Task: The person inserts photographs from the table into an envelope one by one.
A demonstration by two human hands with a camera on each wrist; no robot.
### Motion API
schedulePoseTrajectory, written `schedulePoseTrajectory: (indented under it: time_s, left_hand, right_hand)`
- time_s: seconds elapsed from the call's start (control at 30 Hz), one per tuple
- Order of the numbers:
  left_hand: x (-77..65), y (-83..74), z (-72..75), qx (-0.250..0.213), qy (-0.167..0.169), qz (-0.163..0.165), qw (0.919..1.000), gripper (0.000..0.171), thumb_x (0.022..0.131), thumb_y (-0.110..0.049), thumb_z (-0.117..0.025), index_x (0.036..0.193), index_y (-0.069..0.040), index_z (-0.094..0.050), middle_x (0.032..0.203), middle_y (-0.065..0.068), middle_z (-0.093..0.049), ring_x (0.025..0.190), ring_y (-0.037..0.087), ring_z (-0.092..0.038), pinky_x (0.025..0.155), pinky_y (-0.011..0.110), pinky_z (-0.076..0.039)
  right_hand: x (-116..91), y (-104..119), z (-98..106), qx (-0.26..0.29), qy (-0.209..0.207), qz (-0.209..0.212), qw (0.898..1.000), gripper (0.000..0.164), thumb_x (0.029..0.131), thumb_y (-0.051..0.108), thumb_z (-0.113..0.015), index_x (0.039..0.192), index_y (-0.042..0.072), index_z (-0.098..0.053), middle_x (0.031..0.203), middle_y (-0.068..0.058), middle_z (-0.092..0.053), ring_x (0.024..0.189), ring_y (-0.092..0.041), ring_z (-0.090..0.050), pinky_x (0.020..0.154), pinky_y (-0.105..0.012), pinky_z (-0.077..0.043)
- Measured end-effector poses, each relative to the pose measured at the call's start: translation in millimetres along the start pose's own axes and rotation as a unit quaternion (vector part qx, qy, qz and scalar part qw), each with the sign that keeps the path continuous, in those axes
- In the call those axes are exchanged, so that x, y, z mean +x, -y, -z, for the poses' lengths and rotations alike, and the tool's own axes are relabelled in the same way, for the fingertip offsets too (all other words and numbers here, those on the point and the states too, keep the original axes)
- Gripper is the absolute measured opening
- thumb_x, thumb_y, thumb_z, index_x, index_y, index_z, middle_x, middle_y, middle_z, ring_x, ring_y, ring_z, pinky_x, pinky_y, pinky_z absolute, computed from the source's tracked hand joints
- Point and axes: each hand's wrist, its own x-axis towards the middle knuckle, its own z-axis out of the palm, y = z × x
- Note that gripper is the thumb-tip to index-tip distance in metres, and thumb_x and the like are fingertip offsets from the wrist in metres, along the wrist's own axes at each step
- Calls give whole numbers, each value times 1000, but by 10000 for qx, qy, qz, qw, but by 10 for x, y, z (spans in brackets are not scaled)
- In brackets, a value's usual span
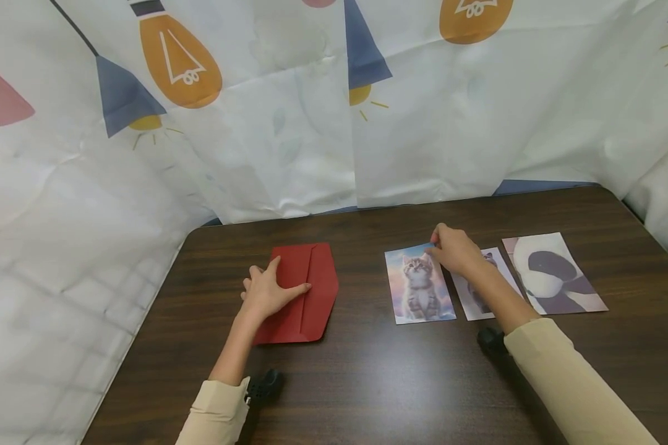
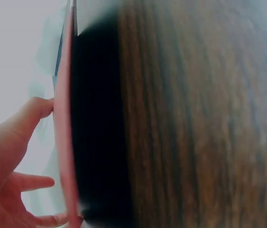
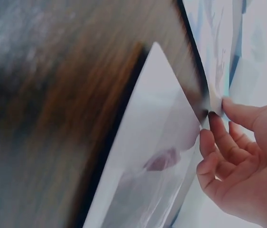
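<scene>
A red envelope [image 1: 320,290] lies on the left half of the table. My left hand [image 1: 267,293] is spread over its left side, thumb touching the top near the flap seam; in the left wrist view the thumb [image 2: 41,107] meets the envelope [image 2: 63,118], seen edge-on. My right hand [image 1: 459,250] pinches the upper right corner of a kitten picture card [image 1: 419,284] between thumb and fingers. The right wrist view shows this corner raised a little, between the thumb [image 3: 237,111] and a finger. Beneath the right forearm is a second animal card [image 1: 479,303], partly hidden.
A larger picture card [image 1: 556,275] with a white and dark animal lies at the right. The dark wooden table [image 1: 362,377] meets a patterned white cloth [image 1: 289,123] at the back. Dark wrist devices [image 1: 264,386] sit below both forearms.
</scene>
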Motion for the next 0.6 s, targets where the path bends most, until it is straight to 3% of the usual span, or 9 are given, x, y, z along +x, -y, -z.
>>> schedulePoseTrajectory:
  time_s: [0.13, 0.3, 0.6]
  left_hand:
    - [-4, 0, 11, 190, -58, -140, 9997, 101, 92, -54, -75, 166, -4, -28, 141, 37, -36, 121, 55, -45, 99, 72, -42]
    - [-19, -13, 11, 547, -210, -353, 9977, 97, 94, -52, -73, 165, -3, -30, 137, 38, -38, 120, 53, -48, 92, 64, -54]
    - [-58, -95, 18, 950, -393, -519, 9933, 89, 100, -51, -66, 164, 0, -31, 139, 41, -40, 122, 52, -50, 89, 60, -58]
  right_hand:
    - [0, -9, 2, 150, -78, 87, 9998, 22, 106, 14, -61, 117, -3, -56, 99, -19, -66, 81, -30, -64, 65, -38, -50]
    - [-1, -15, -7, 373, -253, 344, 9984, 23, 105, 9, -61, 123, -6, -64, 110, -25, -71, 95, -38, -69, 74, -45, -55]
    - [-35, -29, 9, 545, -470, 521, 9960, 21, 105, 5, -61, 119, -7, -69, 105, -25, -73, 91, -37, -67, 71, -40, -54]
